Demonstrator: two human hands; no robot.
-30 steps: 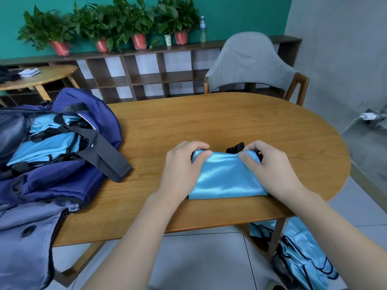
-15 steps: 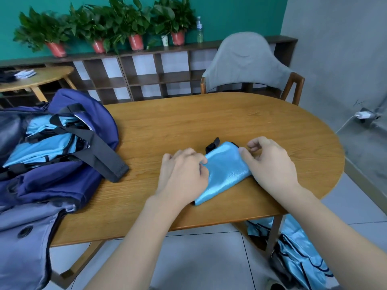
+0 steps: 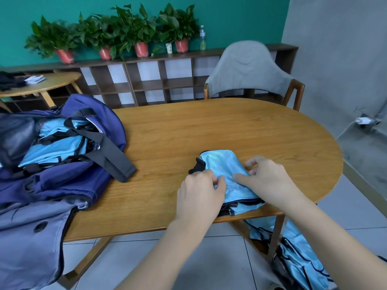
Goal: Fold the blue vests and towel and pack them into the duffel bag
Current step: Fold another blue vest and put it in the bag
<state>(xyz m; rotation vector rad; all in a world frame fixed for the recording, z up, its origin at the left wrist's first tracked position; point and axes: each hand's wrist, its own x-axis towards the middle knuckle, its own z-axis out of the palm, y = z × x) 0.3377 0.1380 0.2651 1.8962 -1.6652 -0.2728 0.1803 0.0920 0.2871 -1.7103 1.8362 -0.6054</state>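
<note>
A folded light blue vest [image 3: 225,167] with black trim lies on the wooden table [image 3: 209,126] near its front edge, lengthwise away from me. My left hand [image 3: 199,195] pinches its near left edge between thumb and fingers. My right hand [image 3: 266,178] lies on the vest's right side, index finger pressing the fabric, other fingers curled at its right edge. A navy duffel bag [image 3: 88,174] sits open at the table's left, with several folded blue vests [image 3: 58,147] inside under a black strap [image 3: 109,151].
More blue vests [image 3: 297,256] hang in a heap below the table at the lower right. A grey chair [image 3: 249,70] stands behind the table. A shelf with potted plants [image 3: 134,34] lines the back wall. A small round table [image 3: 41,84] is at far left.
The folded vest has been turned from lying crosswise to lying lengthwise away from me. Both hands moved with it, nearer the table's front edge.
</note>
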